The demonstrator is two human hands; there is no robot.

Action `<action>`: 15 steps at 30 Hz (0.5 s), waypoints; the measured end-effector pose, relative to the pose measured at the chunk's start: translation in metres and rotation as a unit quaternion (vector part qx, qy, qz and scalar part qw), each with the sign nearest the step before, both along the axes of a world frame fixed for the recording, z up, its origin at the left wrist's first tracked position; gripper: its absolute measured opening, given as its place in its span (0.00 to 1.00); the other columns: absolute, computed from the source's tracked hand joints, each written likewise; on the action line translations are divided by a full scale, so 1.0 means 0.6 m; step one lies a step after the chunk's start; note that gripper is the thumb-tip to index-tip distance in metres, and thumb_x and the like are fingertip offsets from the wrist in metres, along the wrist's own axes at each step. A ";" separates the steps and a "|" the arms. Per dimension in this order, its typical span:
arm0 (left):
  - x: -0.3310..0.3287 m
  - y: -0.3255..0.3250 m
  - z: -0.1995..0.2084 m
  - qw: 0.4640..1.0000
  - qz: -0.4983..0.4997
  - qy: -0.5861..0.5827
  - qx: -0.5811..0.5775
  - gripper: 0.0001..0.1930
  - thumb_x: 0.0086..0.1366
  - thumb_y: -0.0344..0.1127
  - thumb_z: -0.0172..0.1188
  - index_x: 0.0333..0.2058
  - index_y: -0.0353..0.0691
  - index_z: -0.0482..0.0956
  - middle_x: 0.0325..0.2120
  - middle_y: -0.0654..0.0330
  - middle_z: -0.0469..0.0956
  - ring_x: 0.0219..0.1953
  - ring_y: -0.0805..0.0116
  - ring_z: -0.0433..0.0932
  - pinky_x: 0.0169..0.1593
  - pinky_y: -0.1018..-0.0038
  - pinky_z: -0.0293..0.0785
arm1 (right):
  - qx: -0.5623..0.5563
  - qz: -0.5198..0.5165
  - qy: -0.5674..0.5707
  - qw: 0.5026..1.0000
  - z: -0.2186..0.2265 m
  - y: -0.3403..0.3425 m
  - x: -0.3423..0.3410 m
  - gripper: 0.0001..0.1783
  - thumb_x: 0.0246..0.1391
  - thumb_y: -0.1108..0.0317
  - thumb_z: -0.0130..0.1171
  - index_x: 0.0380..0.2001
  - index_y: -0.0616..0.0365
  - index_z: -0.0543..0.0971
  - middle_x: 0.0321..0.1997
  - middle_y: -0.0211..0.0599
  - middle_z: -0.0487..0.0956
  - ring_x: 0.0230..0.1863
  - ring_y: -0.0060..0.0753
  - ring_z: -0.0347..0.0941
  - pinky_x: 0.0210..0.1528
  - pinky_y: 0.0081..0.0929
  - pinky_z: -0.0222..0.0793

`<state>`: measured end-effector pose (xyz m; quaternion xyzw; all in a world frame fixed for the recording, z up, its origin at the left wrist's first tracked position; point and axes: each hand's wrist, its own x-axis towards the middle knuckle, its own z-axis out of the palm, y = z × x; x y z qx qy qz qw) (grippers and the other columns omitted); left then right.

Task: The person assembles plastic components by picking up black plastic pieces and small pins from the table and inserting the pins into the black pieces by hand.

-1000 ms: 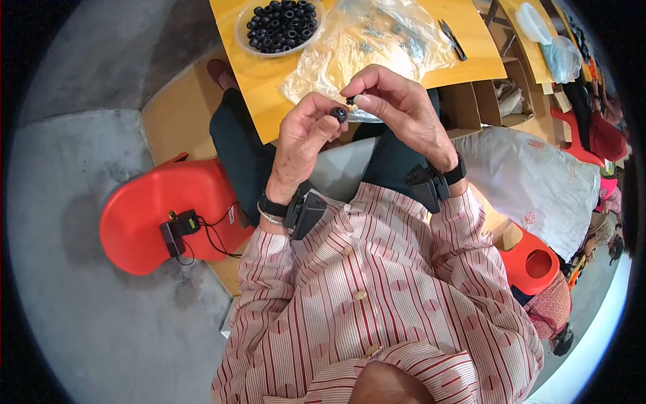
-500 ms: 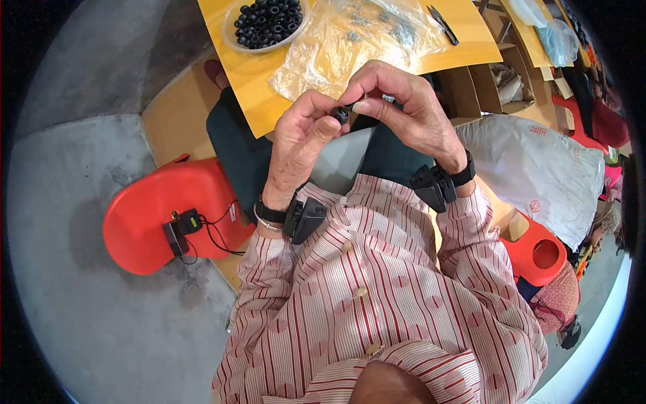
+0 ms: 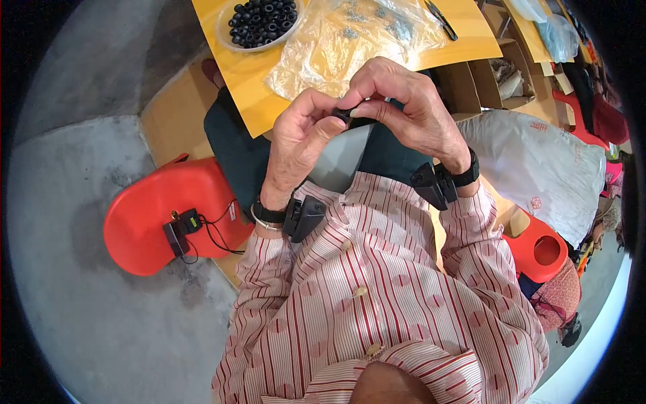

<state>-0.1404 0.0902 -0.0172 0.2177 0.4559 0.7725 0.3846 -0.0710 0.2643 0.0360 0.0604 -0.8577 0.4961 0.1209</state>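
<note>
My left hand holds a small round black plastic part between thumb and fingers, above my lap. From the other side my right hand meets it, thumb and forefinger pinched at the part's top. Whatever lies in that right pinch is too small and covered to make out. Beyond my hands, a clear round tub holds many similar black parts with holes. Beside it a crumpled clear plastic sheet carries small heaps of tiny metal pieces.
Dark tweezers lie at the right of the yellow tabletop. Open cardboard boxes and a large white sack stand to the right. A red chair with a small black device and cables is at my left.
My right fingertips have closed in over the black part, which now shows less between the hands. The tub and table sit slightly higher and further left in view.
</note>
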 end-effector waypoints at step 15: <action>0.011 -0.007 0.039 0.991 0.029 0.097 -0.092 0.12 0.57 0.26 0.64 0.38 0.32 0.72 0.29 0.65 0.74 0.32 0.82 0.71 0.37 0.85 0.69 | -0.100 0.004 -0.052 0.994 -0.007 -0.004 0.020 0.08 0.47 0.78 0.60 0.33 0.61 0.77 0.29 0.29 0.75 0.28 0.20 0.70 0.32 0.19 0.67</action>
